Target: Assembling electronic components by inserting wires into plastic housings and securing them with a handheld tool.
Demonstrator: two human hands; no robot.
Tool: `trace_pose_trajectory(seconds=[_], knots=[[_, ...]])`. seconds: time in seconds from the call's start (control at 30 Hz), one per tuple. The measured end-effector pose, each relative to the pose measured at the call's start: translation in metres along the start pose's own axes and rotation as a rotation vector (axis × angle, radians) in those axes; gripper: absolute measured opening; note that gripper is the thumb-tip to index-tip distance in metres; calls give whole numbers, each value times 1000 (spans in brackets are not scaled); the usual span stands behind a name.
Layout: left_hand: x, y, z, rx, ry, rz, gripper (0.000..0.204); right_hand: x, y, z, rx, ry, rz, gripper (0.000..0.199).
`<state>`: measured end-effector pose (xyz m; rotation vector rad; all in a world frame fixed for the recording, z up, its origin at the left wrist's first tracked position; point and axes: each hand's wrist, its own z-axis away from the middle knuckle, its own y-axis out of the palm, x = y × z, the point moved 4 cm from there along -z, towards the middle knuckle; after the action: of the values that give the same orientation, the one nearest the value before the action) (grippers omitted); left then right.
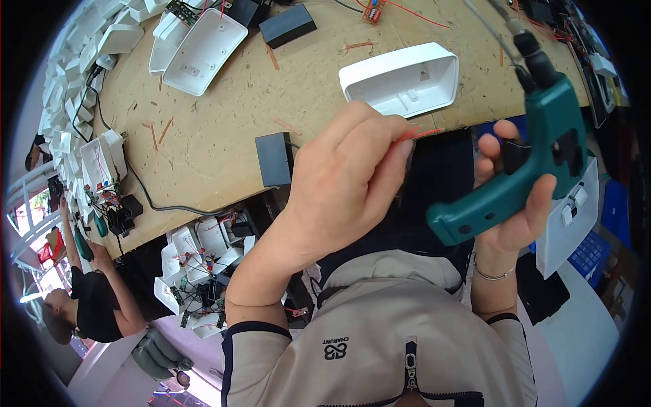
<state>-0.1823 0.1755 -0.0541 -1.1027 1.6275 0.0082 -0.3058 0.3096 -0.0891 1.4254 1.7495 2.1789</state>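
Over at the far left edge another person is bent over their own work, and a bit right of them, lower middle-left, sits a bin of white shells and circuit boards under the edge of the board table. Mid-frame, the left hand is pinched tight on thin red wires, just below an empty white plastic housing. On the right, the right hand is wrapped around a green electric screwdriver, its bit pointing to the upper edge.
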Motion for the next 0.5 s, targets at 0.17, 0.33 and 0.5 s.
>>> trace_pose_trajectory(seconds=[0.17,0.33,0.5], knots=[[-3,1,-1,9,48,45,15,9,3,3,71,-92,324,64],[-1,3,4,-45,181,-230,15,11,9,10,120,-109,448,65],[-11,1,4,-36,330,-454,19,24,1,19,128,-169,569,64]])
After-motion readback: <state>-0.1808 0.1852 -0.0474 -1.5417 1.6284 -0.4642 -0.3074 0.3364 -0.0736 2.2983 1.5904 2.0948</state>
